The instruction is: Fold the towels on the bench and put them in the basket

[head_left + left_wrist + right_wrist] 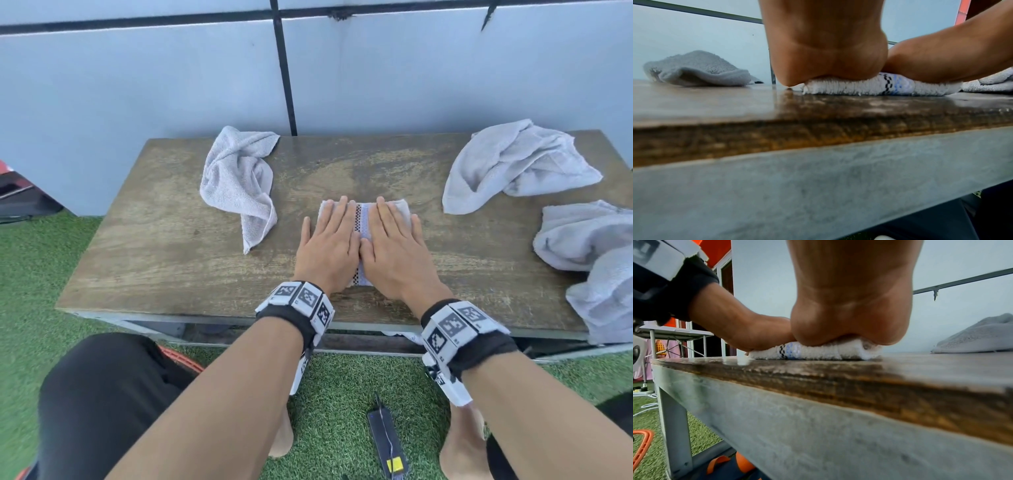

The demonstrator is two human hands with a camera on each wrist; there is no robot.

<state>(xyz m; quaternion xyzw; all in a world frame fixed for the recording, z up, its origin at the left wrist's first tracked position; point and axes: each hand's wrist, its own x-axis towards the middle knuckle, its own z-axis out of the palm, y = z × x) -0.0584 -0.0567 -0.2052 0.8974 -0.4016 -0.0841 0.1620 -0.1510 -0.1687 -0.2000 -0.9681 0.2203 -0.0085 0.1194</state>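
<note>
Got both hands flat, fingers straight, left hand (325, 245) and right hand (394, 248) pressing the folded towel (363, 219) near the desk's (164, 260) front edge to set the crease, 3 crumpled towels (238, 181) waiting, basket not in view.

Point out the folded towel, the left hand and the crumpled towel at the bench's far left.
folded towel (364, 219), head view, striped band between the hands.
left hand (327, 245), head view, back of hand.
crumpled towel (236, 178), head view, middle of cloth.
</note>
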